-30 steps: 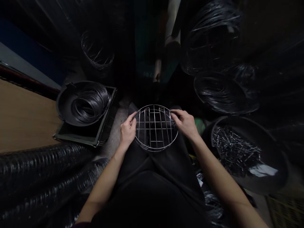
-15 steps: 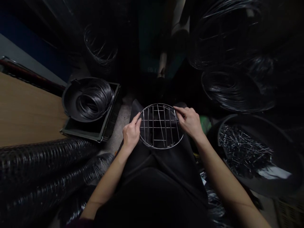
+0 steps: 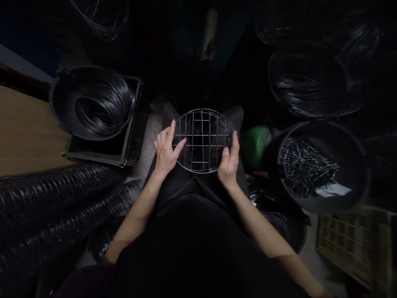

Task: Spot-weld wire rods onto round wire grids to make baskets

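Observation:
A round wire rack (image 3: 198, 135), a metal ring crossed by straight wires, lies over my lap between both hands. My right hand (image 3: 228, 161) grips its right rim, thumb on the near side and fingers along the outside. At the left rim, my left hand (image 3: 166, 151) has thumb and index finger spread apart, with the thumb tip over the wires and the index finger pointing up beside the rim. Below the rack is the dark apron (image 3: 198, 219) over my knees.
On the left, a basin (image 3: 62, 103) with a wire coil (image 3: 105, 107) rests on a crate (image 3: 93, 154); ring stacks (image 3: 56, 190) lie below. On the right stand a bin (image 3: 361, 174) of short wire pieces (image 3: 307, 165), another basin (image 3: 313, 78) with wire, a green object (image 3: 256, 140) and a printed box (image 3: 350, 244).
The camera view has shifted downward. My right hand has moved lower along the rim, and my left fingers have spread. A wire that slanted across the rack now stands nearly straight.

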Demonstrator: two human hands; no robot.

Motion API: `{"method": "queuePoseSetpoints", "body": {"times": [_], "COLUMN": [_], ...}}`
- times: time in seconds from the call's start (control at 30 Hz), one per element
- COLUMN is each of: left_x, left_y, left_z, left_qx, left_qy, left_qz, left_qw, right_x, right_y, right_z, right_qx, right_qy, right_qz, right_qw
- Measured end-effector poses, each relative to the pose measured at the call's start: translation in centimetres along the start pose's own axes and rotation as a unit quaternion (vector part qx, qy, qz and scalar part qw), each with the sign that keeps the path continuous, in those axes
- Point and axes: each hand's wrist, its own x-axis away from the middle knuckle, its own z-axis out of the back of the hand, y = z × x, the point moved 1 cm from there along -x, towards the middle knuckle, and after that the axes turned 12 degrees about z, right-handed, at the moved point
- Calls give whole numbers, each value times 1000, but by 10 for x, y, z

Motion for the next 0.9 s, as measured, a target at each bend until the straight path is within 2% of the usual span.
{"method": "queuePoseSetpoints", "body": {"times": [0.1, 0.2, 0.33, 0.5, 0.63, 0.77, 0.9], "left_x": [-15, -22, -18, -14, -14, -14, -7], "left_y": [-5, -5, -6, -14, -16, -15, -13], "left_z": [1, 3, 0, -5, -9, -14, -11], "left_qx": [114, 179, 193, 171, 192, 216, 244], "left_qy": [-92, -126, -121, -105, -123, -131, -113], "left_qz": [-54, -52, -33, -51, -58, -35, -25], "left_qw": [988, 974, 973, 978, 972, 967, 963], "right_x": [4, 6, 8, 14, 20, 30, 39], "right_y": [-8, -9, -4, 4, 11, 10, 1], "right_z": [-5, -5, 1, -2, -12, -19, -14], "right_qx": [-38, -58, -45, -10, -24, -62, -65], "right_qy": [26, 39, 32, 1, 38, 35, 52], "right_qz": [-61, -86, -81, -42, -8, -33, -34], "right_qw": [997, 994, 995, 999, 999, 997, 996]}}
